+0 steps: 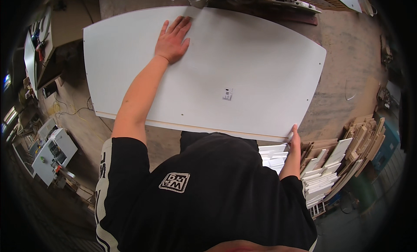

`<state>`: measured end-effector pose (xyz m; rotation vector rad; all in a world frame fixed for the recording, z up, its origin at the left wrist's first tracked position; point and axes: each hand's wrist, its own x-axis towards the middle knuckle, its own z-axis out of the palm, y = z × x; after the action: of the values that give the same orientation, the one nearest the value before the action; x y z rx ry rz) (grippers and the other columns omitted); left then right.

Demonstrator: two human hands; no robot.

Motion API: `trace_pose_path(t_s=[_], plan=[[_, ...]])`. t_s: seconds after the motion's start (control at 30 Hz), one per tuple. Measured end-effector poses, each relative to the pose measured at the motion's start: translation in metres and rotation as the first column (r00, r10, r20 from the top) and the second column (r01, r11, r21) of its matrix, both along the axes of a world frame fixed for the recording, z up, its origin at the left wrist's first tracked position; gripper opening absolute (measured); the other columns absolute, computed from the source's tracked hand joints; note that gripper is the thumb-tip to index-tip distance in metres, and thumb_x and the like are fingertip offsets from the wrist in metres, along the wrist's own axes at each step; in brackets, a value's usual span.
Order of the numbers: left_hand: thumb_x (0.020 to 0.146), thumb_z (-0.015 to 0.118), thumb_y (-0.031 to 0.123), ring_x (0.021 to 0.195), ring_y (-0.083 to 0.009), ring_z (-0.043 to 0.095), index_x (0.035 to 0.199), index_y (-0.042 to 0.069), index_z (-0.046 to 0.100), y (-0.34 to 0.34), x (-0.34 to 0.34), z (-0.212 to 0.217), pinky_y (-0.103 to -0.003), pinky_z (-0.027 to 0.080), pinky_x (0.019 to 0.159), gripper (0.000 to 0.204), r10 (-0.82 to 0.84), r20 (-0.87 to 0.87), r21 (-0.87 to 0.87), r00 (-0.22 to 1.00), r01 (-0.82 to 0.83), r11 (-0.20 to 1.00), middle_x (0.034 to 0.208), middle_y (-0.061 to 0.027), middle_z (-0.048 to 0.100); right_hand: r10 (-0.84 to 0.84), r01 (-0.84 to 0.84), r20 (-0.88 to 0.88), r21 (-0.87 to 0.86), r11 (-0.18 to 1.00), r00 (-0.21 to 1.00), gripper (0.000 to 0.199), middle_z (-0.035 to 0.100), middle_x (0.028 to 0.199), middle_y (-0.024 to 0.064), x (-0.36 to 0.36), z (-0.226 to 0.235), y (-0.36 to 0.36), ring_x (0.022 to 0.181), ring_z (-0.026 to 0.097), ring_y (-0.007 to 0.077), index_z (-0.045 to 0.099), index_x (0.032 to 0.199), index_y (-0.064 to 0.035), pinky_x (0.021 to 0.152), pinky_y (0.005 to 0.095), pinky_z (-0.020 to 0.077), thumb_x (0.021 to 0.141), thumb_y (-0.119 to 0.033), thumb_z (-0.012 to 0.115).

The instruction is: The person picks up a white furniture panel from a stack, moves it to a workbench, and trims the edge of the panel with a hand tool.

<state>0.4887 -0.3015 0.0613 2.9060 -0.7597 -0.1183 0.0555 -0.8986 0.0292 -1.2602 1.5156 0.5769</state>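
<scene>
A large white panel (243, 69) lies level before the worker: left hand (173, 40) spread flat near its far edge, right hand (295, 140) clamped on its near-right corner; keeping it level looks wise.

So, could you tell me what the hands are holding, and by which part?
A large white panel: right hand grips its near right corner; left hand lies flat on top.

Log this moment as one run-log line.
left hand: flat on white panel | right hand: grips panel's near right corner | small label: on panel face | stacked white boards: lower right
</scene>
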Motion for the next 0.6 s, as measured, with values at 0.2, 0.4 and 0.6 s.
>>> trace_pose_path(t_s=[0.2, 0.4, 0.6], plan=[[0.098, 0.053, 0.028, 0.153, -0.0153, 0.026, 0.148, 0.018, 0.049, 0.004, 0.002, 0.001, -0.045, 0.016, 0.127, 0.051, 0.008, 0.012, -0.021, 1.000, -0.008, 1.000, 0.162, 0.0033, 0.037, 0.120, -0.122, -0.094, -0.013, 0.992, 0.988, 0.097, 0.062, 0.137, 0.0151, 0.000, 0.001, 0.007, 0.121, 0.062, 0.0296, 0.052, 0.145, -0.0015, 0.097, 0.0419, 0.0498, 0.086, -0.079, 0.058], [0.098, 0.054, 0.026, 0.152, -0.0161, 0.028, 0.148, 0.017, 0.049, 0.006, 0.002, 0.001, -0.046, 0.018, 0.127, 0.051, 0.000, 0.027, -0.027, 1.000, 0.001, 1.000, 0.163, 0.0032, 0.037, 0.172, -0.171, -0.107, 0.015, 0.985, 0.979, 0.101, 0.057, 0.144, 0.0168, 0.018, 0.019, 0.019, 0.128, 0.058, 0.0309, 0.048, 0.149, -0.0033, 0.103, 0.0443, 0.0456, 0.085, -0.081, 0.056], [0.097, 0.055, 0.025, 0.152, -0.0173, 0.029, 0.148, 0.016, 0.048, 0.008, 0.002, 0.001, -0.047, 0.018, 0.126, 0.053, 0.003, 0.025, -0.047, 1.000, -0.002, 0.999, 0.163, 0.0027, 0.037, 0.152, -0.151, -0.008, 0.073, 0.986, 0.988, 0.097, 0.053, 0.147, 0.0177, 0.013, 0.009, 0.009, 0.132, 0.054, 0.0318, 0.046, 0.148, 0.0039, 0.110, 0.0447, 0.0416, 0.092, -0.075, 0.053]])
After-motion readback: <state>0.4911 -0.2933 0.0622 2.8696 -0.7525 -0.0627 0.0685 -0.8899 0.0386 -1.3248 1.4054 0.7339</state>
